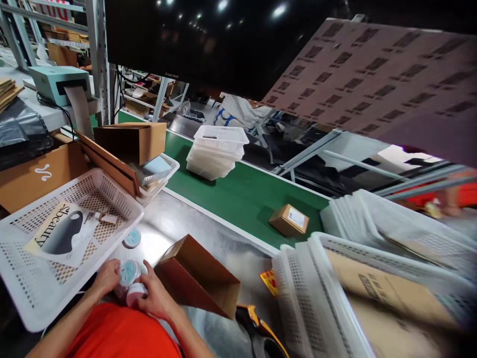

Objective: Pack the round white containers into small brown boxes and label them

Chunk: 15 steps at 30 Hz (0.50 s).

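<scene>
The left hand (107, 276) grips a round, blue-topped clear jar (128, 273), the right hand (153, 293) a round pink jar (136, 294), so moving them calls for steady fingers.

- Clear jar (128, 273), blue-topped, was held top up beside the metal table (164, 221).
- Pink jar (135, 293), pale-topped, was held just beside it.

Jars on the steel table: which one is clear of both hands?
The blue-topped jar beside the white basket; the other blue-topped jar and the pink jar are between left hand and right hand.
</scene>
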Available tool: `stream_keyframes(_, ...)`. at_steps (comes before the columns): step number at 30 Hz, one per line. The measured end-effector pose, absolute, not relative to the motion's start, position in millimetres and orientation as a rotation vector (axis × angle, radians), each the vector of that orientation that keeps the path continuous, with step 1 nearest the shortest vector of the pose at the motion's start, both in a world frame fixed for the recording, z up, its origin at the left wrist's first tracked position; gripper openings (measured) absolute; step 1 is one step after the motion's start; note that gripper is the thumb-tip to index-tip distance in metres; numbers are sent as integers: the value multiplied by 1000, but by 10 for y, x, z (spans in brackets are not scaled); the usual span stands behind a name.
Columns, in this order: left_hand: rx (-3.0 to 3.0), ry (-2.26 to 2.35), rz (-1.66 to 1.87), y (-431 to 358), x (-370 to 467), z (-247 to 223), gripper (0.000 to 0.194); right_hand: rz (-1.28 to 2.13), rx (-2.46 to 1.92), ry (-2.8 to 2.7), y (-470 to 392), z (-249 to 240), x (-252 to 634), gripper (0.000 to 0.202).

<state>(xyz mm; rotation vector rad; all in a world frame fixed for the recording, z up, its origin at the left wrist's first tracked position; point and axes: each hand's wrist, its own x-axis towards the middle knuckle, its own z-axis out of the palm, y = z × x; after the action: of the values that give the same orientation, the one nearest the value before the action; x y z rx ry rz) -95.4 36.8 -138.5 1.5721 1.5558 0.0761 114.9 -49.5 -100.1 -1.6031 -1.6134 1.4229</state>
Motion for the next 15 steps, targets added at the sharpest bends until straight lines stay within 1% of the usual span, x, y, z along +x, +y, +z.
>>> stream_keyframes(3, 1594, 1541, 82, 322, -881, -1324, 27, 1438, -1689, -1535, -522, -1080, 1128, 44)
stream_keyframes(5, 1587, 1547, 119, 314, -839, -1291, 22, 1440, -1781, -1467, -527, -1091, 1112, 44)
stream_keyframes(7, 1579, 1544, 168, 320, -817, -1255, 14, 1422, -1838, -1452, -553, -1036, 1105, 43)
stream_keyframes(10, 1598, 1514, 246, 296, -820, -1165, 8, 1287, -1799, -1560, -646, -825, 1129, 30)
stream_keyframes(12, 1620, 1475, 315, 226, -824, -1077, 10, 1203, -1817, -1600, -729, -644, 1173, 24)
stream_keyframes(15, 1646, 1405, 408, 87, -793, -943, 15, 1138, -1894, -1553, -846, -436, 1258, 24)
